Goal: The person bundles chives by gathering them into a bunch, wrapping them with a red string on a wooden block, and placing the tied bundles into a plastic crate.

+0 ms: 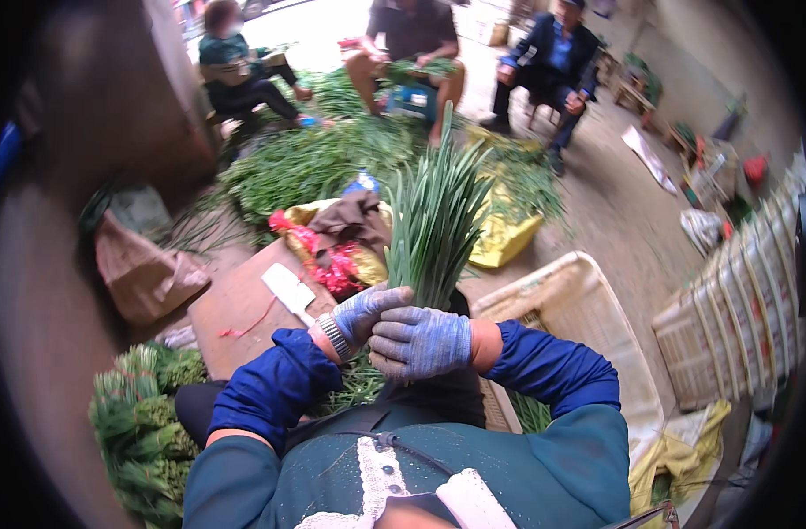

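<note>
A thick bunch of long green leaves, like garlic chives (434, 220), stands upright in front of my chest. My right hand (423, 342), in a blue-grey knit glove, is wrapped round its lower end. My left hand (368, 310), gloved alike, is closed against the same end from the left, its fingers partly behind my right hand. Just left of my left wrist, a white-bladed cleaver (288, 291) lies on a brown board (231, 304) beside a thin red tie (249, 319). Loose green leaves (354, 388) lie under my forearms.
A large heap of green stalks (324, 163) covers the floor ahead, with a yellow sack (513, 234) beside it. Three people sit beyond. Tied bunches (143, 414) are stacked at my left. A white plastic crate (588, 304) and a stack of crates (729, 309) stand on the right.
</note>
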`<move>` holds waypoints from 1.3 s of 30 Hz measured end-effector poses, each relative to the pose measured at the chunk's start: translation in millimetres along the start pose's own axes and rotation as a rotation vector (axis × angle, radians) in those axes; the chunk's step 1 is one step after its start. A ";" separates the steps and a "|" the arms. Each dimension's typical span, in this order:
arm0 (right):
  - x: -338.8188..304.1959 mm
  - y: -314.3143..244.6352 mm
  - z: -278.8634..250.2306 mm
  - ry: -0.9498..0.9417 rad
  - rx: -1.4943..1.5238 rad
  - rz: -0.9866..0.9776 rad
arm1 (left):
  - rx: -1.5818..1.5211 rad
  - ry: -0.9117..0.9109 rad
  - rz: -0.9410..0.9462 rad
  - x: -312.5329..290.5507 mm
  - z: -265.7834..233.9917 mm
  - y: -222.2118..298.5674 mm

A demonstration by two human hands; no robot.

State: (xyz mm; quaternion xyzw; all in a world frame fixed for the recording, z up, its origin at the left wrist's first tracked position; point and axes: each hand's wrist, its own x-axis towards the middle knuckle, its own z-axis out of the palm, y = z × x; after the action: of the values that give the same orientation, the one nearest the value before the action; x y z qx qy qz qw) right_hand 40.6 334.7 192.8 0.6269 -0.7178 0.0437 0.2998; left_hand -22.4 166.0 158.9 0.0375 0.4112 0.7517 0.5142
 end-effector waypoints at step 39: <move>152.6 -14.4 294.3 0.570 1.822 1.090 | 0.724 0.696 1.038 -109.7 -237.1 -56.7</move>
State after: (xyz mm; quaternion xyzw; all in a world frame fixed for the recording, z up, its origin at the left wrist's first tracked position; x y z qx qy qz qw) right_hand -61.8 69.2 22.1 0.1789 -0.5017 0.8270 -0.1801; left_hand -42.6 -52.0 5.7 0.1544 0.7037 0.6839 -0.1150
